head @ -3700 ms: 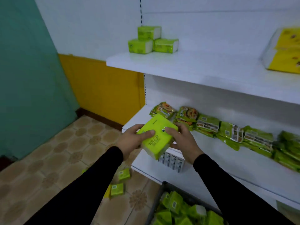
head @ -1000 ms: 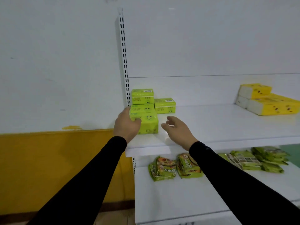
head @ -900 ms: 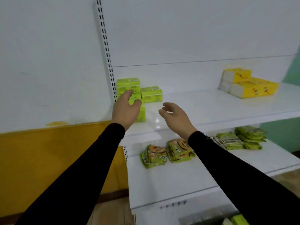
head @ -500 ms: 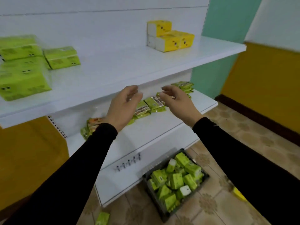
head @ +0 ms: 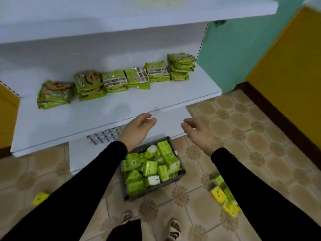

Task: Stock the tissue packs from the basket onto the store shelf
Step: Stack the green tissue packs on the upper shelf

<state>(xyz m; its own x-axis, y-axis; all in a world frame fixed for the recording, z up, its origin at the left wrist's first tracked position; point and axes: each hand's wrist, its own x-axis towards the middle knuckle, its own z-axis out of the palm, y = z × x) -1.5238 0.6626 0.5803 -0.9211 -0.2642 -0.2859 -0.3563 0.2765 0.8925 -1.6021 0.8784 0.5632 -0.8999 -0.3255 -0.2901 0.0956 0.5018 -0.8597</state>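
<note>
Both hands are empty, fingers loose and slightly spread. Black sleeves cover both arms. The left hand (head: 137, 130) hangs above the far end of the dark plastic basket (head: 180, 177), in front of the edge of the white lower store shelf (head: 104, 108); the right hand (head: 199, 134) reaches out over the patterned beige floor tiles (head: 243, 133), just to the right of the basket.

Far left on the floor lies one small yellow pack (head: 40, 198), on its own. Above it, a row of green noodle packets (head: 114, 80) runs along the back of the lower shelf, stacked a few high, from the left side to the right end. Over them juts the white upper shelf (head: 121, 16), blurred, so I cannot tell what sits on it.

In the middle, on the floor against the base of the unit, the basket is heaped with lime-green tissue packs (head: 151, 168) lying at all angles, some showing white ends. Below it a pair of shoes (head: 172, 228) stands on the tiles.

To the right of the basket, a small cluster of yellow and green packs (head: 224, 197) lies loose on the floor by the right sleeve. Behind that rise a teal wall (head: 225, 49) and a yellow wall (head: 286, 58).
</note>
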